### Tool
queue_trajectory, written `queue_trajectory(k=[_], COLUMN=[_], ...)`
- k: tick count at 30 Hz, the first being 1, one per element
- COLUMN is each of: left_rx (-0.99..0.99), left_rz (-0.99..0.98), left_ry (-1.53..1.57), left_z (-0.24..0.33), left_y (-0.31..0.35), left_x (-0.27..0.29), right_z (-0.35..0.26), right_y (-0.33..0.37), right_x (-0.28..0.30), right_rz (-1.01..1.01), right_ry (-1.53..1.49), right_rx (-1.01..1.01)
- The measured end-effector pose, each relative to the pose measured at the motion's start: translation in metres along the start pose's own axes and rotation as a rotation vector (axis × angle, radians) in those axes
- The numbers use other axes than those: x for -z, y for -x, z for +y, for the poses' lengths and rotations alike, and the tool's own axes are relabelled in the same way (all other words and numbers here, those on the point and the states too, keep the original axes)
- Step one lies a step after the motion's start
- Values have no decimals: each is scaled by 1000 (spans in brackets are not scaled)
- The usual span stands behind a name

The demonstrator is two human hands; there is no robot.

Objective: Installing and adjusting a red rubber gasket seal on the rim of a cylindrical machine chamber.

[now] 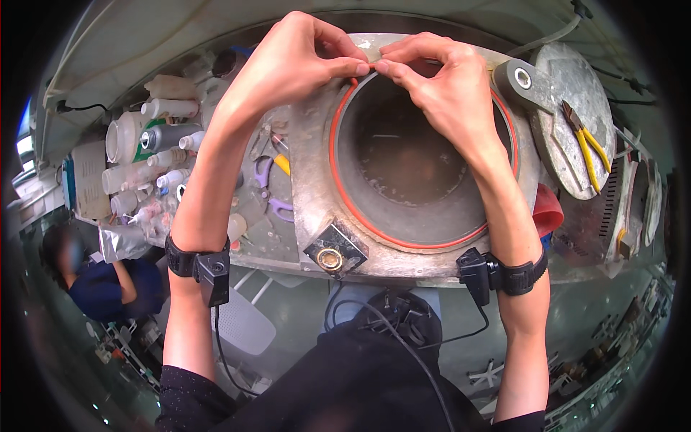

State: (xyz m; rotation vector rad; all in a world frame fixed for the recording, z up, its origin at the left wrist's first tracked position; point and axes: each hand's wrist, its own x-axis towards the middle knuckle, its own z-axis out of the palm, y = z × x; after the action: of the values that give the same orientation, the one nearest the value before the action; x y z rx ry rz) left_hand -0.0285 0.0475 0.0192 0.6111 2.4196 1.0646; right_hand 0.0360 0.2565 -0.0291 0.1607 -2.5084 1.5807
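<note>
With thumb and forefinger, my left hand [306,54] pinches an orange sealing ring [334,162] at the far side of a round metal chamber [349,147]. My right hand [450,75] grips the same ring just beside it, and the fingertips of both hands nearly meet. Around most of the chamber's rim the orange ring lies in place; near my left fingertips a short piece bends up off the rim. My right hand and forearm hide the ring's far right part. The chamber is set in a grey metal top [309,165].
A round metal lid [558,68] stands at the right, with yellow-handled cutting pliers [592,155] on it. A red cup [548,210] is below. A square block [335,252] sits at the near edge. Purple scissors [263,176] and several bottles [171,108] are left; another person [108,291] is beyond.
</note>
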Motion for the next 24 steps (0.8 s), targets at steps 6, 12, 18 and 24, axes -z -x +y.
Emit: queue_trajectory(k=[6,12,18,24], left_rx=[-27,48,-173,-350], left_rz=[67,173,445,450], left_ry=[25,54,-153,-381], left_z=[-8,1,-6,-15], left_y=[7,13,22,31], left_x=[-8,-22,-40,-42], right_z=[-1,2,4,1], right_y=[-1,-1,2,5], right_x=[-2,-3,-12,-13], right_rz=[-5,12,97,127], right_ry=[36,-6,15,239], right_rx=[17,-9,92,290])
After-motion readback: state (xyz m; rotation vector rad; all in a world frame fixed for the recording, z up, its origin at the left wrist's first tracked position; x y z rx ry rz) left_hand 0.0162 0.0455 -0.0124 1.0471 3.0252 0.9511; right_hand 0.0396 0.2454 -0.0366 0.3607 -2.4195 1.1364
